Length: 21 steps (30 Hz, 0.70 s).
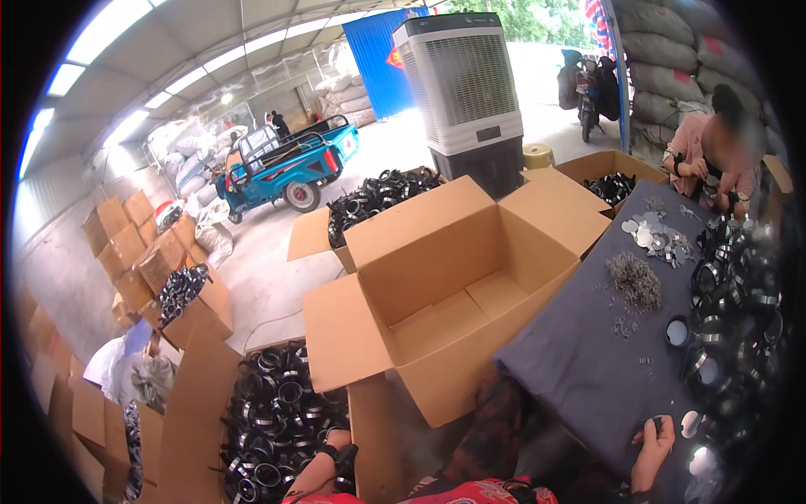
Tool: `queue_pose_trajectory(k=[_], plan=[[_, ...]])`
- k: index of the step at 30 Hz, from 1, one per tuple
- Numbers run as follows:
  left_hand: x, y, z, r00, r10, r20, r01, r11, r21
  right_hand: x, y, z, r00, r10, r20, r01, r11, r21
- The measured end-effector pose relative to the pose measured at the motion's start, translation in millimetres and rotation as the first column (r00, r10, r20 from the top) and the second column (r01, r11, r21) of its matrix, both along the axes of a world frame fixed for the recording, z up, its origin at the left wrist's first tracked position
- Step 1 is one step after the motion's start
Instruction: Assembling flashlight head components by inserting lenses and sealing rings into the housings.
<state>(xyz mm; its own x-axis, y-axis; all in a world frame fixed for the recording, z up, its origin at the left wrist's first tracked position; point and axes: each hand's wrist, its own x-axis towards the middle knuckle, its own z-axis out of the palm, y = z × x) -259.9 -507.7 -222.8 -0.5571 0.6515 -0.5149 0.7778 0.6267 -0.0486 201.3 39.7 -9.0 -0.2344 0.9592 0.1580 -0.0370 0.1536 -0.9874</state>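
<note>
My left hand point(338, 439), with a black band at its wrist, reaches down at the edge of a carton full of black rings with silvery bands point(281, 403); its fingers are hidden. At the right, my right hand point(655, 445) is over the front part of the dark cloth-covered table point(579, 336). Its fingers are pinched together around something small and dark that I cannot make out. Beside it lie pale round discs point(690, 424). Farther up the table are a heap of small wire pieces point(634, 281) and a pile of discs point(659, 235).
An open carton point(445, 311) with bare insides stands in front of me. Many black rings point(739, 286) cover the table's right side. Behind are more filled cartons point(382, 197), an air cooler point(462, 92) and a blue three-wheeler point(290, 160). A co-worker point(714, 160) sits at the table's far end.
</note>
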Motion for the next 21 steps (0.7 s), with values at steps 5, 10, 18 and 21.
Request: queue_pose_trajectory(k=[5,10,18,21], plan=[[-14,-15,34,0.999,0.033,0.010,-0.033,0.999,-0.005,0,0,0,0.998,-0.060,-0.004,0.060,0.998,-0.034],[-38,-76,70,0.837,0.451,-0.309,-0.463,0.886,0.039,-5,-1,7,1.000,-0.017,0.012,0.017,1.000,0.007],[-50,119,250,0.696,0.623,0.356,-0.310,-0.185,0.932,6,-1,-1,0.999,-0.048,0.024,0.046,0.996,0.077],[-22,244,287,0.710,0.143,0.690,-0.669,-0.168,0.724,-4,-15,19,0.999,-0.022,-0.036,0.023,1.000,0.015]])
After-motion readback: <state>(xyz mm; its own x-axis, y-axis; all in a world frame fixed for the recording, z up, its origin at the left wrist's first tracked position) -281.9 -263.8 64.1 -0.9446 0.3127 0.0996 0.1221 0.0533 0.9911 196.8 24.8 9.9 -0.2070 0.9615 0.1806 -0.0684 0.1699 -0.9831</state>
